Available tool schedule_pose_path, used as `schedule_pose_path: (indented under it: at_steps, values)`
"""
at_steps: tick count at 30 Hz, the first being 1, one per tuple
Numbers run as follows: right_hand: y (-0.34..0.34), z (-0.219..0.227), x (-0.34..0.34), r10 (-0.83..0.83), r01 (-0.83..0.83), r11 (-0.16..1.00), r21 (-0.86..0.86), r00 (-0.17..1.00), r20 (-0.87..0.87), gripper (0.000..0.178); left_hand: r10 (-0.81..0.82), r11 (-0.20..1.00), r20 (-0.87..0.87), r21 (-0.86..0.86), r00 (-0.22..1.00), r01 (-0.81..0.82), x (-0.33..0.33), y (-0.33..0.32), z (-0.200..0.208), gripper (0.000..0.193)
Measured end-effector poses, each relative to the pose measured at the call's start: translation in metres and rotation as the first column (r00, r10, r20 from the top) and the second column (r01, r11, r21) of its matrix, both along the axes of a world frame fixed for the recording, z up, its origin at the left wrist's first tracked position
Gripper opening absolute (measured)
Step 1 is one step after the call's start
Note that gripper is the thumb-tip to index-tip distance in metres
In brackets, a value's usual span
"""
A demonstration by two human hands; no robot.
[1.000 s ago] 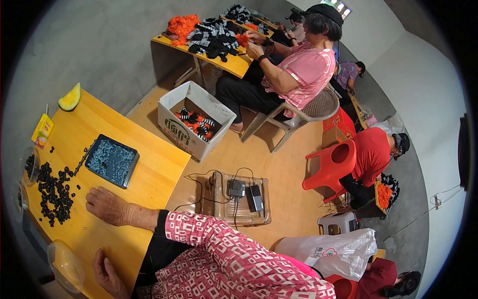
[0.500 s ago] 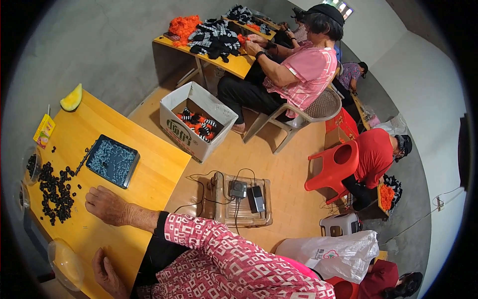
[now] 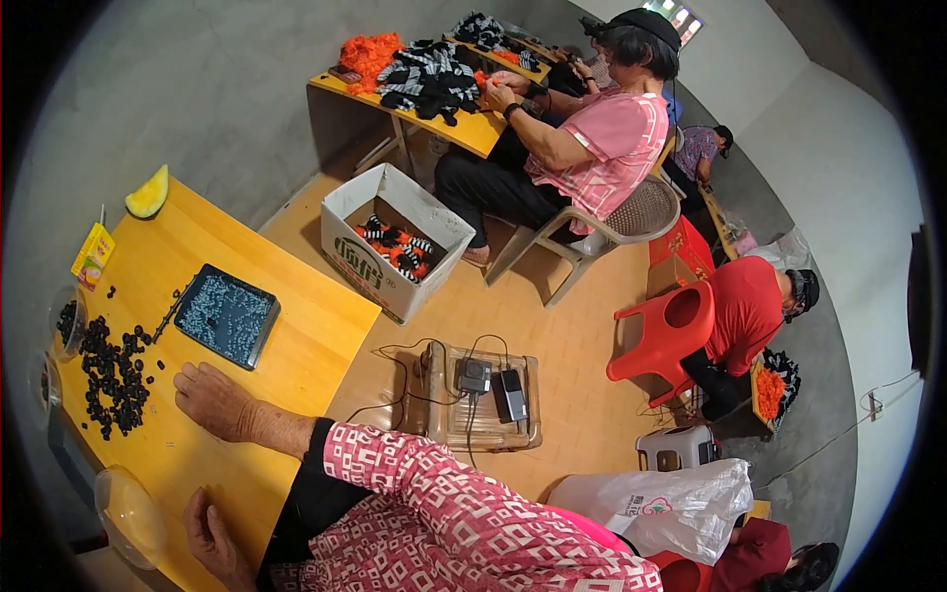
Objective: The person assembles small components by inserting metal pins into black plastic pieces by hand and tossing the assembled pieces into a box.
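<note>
My right hand (image 3: 219, 403) rests on the yellow table beside the scattered small black bead-like pieces (image 3: 110, 380), its fingers curled under. What those fingers hold, if anything, is hidden. Nearer my body lies my left hand (image 3: 214, 538), thumb apart from the fingers and nothing seen in it. Just past the right hand sits a dark tray (image 3: 264, 340) full of tiny pale-blue bits. A thin black rod (image 3: 174, 314) leans against the tray's edge. Beyond the left hand, a clear plastic bowl (image 3: 128, 515) stands at the table's edge.
Clear tubs (image 3: 71, 321) edge the table (image 3: 286, 306), with a yellow drink carton (image 3: 94, 255) and melon slice (image 3: 148, 192). A white cardboard box (image 3: 370, 281) and a cabled case (image 3: 444, 419) stand on the floor. Several people (image 3: 607, 138) sit nearby.
The whole view has shifted very slightly. Both hands keep nearly the same place and pose, and the tray and black pieces lie as before.
</note>
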State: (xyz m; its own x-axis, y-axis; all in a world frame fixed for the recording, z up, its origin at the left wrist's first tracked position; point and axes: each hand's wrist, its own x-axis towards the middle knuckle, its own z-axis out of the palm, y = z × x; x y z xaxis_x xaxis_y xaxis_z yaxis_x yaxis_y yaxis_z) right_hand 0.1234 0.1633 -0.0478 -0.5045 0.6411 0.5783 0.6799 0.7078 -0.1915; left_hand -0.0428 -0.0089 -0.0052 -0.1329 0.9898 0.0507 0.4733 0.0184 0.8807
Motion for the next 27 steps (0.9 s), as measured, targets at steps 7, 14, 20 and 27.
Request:
schedule_pose_path:
  at_steps: [7, 14, 20, 27]
  values:
    - [0.013, -0.029, -0.024, 0.057, -0.059, 0.998, -0.005, 0.980, -0.190, 0.005, 0.077, 0.996, -0.069, 0.042, 0.995, -0.074, -0.009, -0.003, -0.002, 0.025]
    - [0.007, 0.019, 0.018, 0.107, -0.110, 0.994, 0.007, 0.954, -0.279, 0.014, 0.105, 0.977, 0.000, 0.185, 0.994, -0.103, 0.005, -0.007, 0.012, 0.019]
    - [-0.001, 0.027, 0.011, 0.160, -0.170, 0.985, -0.013, 0.946, -0.283, 0.018, 0.135, 0.981, 0.028, 0.138, 0.990, -0.138, 0.000, -0.032, 0.013, 0.022]
    - [-0.005, 0.076, 0.041, 0.170, -0.181, 0.982, -0.055, 0.972, -0.159, 0.017, 0.156, 0.980, 0.065, 0.112, 0.986, -0.163, 0.000, -0.039, 0.011, 0.021]
